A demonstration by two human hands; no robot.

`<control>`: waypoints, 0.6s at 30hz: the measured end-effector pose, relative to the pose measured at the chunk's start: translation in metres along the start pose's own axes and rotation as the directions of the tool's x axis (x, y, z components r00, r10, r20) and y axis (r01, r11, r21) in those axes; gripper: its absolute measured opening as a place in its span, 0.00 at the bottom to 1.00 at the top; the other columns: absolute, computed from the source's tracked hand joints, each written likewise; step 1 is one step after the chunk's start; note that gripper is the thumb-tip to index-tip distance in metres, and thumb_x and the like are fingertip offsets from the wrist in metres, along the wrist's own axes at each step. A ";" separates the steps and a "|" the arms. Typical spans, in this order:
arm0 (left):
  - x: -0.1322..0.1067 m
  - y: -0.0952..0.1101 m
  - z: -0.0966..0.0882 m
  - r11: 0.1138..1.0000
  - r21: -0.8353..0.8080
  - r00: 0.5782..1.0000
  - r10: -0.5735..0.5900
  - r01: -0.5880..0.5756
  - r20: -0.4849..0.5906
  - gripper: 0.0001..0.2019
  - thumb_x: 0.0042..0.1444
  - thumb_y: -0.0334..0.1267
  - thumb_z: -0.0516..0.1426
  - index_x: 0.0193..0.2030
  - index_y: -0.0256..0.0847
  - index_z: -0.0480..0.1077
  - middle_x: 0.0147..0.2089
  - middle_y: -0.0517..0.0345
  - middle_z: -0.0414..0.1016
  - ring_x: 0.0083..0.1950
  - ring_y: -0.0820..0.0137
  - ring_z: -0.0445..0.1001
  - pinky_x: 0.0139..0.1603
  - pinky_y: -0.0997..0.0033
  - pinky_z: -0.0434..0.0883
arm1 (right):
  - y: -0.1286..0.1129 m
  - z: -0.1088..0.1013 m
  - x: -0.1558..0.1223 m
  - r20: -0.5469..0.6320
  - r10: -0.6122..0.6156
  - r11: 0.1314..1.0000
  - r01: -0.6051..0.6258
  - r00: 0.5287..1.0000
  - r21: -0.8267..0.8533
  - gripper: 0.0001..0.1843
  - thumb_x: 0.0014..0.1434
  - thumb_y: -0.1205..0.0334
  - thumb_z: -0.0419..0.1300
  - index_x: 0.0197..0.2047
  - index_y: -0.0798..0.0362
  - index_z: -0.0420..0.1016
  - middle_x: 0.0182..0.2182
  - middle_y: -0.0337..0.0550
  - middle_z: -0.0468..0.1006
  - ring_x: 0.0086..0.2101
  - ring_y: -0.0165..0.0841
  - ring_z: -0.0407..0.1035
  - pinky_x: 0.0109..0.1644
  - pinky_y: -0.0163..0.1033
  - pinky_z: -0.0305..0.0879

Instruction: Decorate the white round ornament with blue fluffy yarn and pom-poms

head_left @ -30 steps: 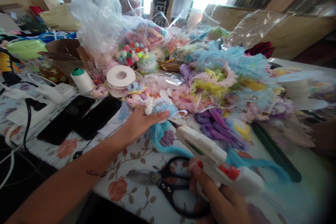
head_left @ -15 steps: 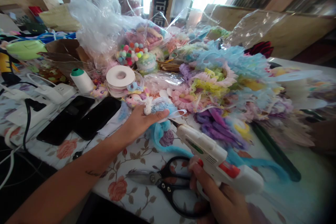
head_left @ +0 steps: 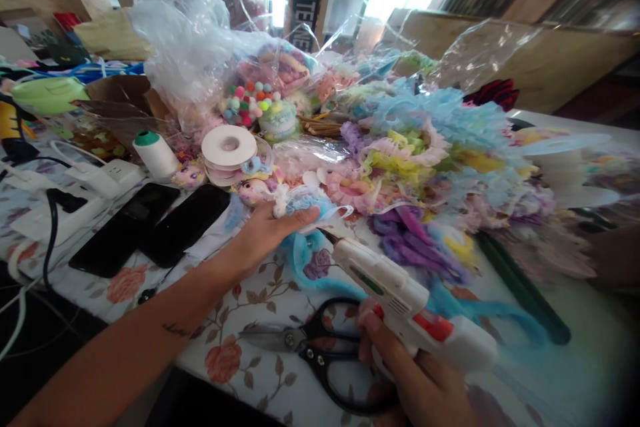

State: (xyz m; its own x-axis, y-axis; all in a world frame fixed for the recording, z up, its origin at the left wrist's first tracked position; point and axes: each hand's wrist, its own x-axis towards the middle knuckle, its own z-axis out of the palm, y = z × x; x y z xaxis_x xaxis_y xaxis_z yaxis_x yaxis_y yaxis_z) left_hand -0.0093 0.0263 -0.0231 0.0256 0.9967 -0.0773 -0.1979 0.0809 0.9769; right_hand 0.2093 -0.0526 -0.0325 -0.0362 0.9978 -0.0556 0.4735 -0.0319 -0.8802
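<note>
My right hand [head_left: 400, 353] is wrapped round a white hot glue gun [head_left: 385, 280] with a red trigger. Its dark nozzle points up and left, close beside what my left hand holds. My left hand [head_left: 280, 223] pinches a light blue ruffled piece [head_left: 305, 201] with white trim and a thin ribbon loop [head_left: 340, 213]; its exact kind is unclear, and the palm hides part of it. Below the nozzle, a strip of blue tulle [head_left: 320, 285] trails over the floral cloth. Black-handled scissors [head_left: 320, 353] lie with blades pointing left, partly behind my right hand.
Two dark phones [head_left: 187, 227] and a white power strip [head_left: 60, 213] with cables lie left. Behind my left hand stand a ribbon spool [head_left: 215, 157] and a thread cone [head_left: 155, 152]. Heaped ruffled fabric [head_left: 420, 160] fills the back right, near a dark green rod [head_left: 525, 290].
The glue gun and my right hand have shifted very slightly left. My left hand keeps its pinch on the blue ruffled piece, almost in the same spot.
</note>
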 end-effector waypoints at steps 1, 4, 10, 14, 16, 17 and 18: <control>0.000 -0.001 0.000 1.000 -0.001 1.000 -0.005 0.005 -0.013 0.13 0.50 0.47 0.67 0.34 0.39 0.76 0.40 0.54 0.80 0.48 0.60 0.76 0.52 0.60 0.71 | 0.000 0.000 0.001 0.003 -0.023 1.000 0.023 1.000 -0.002 0.27 0.56 0.38 0.59 0.18 0.51 0.70 0.14 0.40 0.71 0.17 0.31 0.67 0.18 0.32 0.66; 0.000 -0.002 0.000 1.000 0.014 0.999 -0.004 0.004 -0.033 0.15 0.49 0.48 0.67 0.36 0.39 0.77 0.42 0.54 0.80 0.49 0.59 0.76 0.52 0.61 0.71 | 0.001 -0.001 0.003 0.001 -0.057 0.998 0.057 0.998 0.001 0.27 0.56 0.39 0.59 0.17 0.50 0.70 0.16 0.41 0.72 0.18 0.33 0.69 0.20 0.33 0.68; -0.001 -0.002 0.001 0.997 0.081 0.999 0.024 -0.021 -0.029 0.16 0.49 0.51 0.67 0.33 0.40 0.76 0.39 0.55 0.80 0.51 0.58 0.76 0.53 0.61 0.71 | 0.006 -0.001 0.001 0.027 -0.063 0.997 0.064 0.998 -0.050 0.25 0.58 0.41 0.58 0.19 0.50 0.71 0.15 0.38 0.71 0.17 0.31 0.67 0.21 0.32 0.69; -0.001 -0.003 0.001 0.996 0.088 0.999 0.013 -0.010 -0.035 0.18 0.49 0.52 0.67 0.39 0.41 0.77 0.44 0.55 0.80 0.53 0.58 0.75 0.55 0.61 0.70 | 0.006 -0.001 0.000 0.048 -0.063 0.998 0.065 0.997 -0.028 0.22 0.57 0.41 0.59 0.23 0.50 0.72 0.16 0.38 0.71 0.19 0.31 0.68 0.23 0.32 0.71; -0.001 -0.003 0.001 0.996 0.089 1.000 0.009 -0.007 -0.027 0.18 0.49 0.52 0.66 0.41 0.42 0.77 0.46 0.55 0.80 0.53 0.58 0.75 0.54 0.62 0.70 | 0.005 -0.001 0.001 0.046 -0.069 0.997 0.070 0.997 -0.016 0.22 0.56 0.40 0.60 0.23 0.50 0.73 0.17 0.39 0.72 0.21 0.34 0.71 0.23 0.32 0.71; -0.002 -0.003 0.001 0.996 0.087 1.000 0.009 -0.007 -0.024 0.18 0.49 0.52 0.66 0.42 0.42 0.77 0.46 0.55 0.80 0.53 0.59 0.75 0.54 0.62 0.70 | 0.004 -0.002 0.001 0.028 -0.067 0.998 0.068 0.997 -0.014 0.22 0.54 0.39 0.61 0.23 0.49 0.73 0.17 0.40 0.73 0.22 0.35 0.72 0.22 0.32 0.71; -0.002 -0.002 0.001 0.996 0.084 1.000 0.012 -0.010 -0.021 0.19 0.49 0.52 0.66 0.42 0.42 0.77 0.46 0.55 0.80 0.52 0.59 0.75 0.53 0.63 0.70 | 0.005 -0.002 0.001 0.014 -0.062 0.998 0.062 0.998 -0.014 0.23 0.53 0.39 0.62 0.22 0.49 0.72 0.17 0.40 0.73 0.22 0.36 0.73 0.22 0.32 0.71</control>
State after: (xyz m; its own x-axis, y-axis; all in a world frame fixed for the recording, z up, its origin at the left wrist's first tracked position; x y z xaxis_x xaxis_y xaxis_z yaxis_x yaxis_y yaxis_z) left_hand -0.0079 0.0246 -0.0251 0.0023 0.9975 -0.0699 -0.1148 0.0697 0.9909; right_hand 0.2130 -0.0514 -0.0358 -0.0777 0.9969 -0.0077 0.4824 0.0309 -0.8754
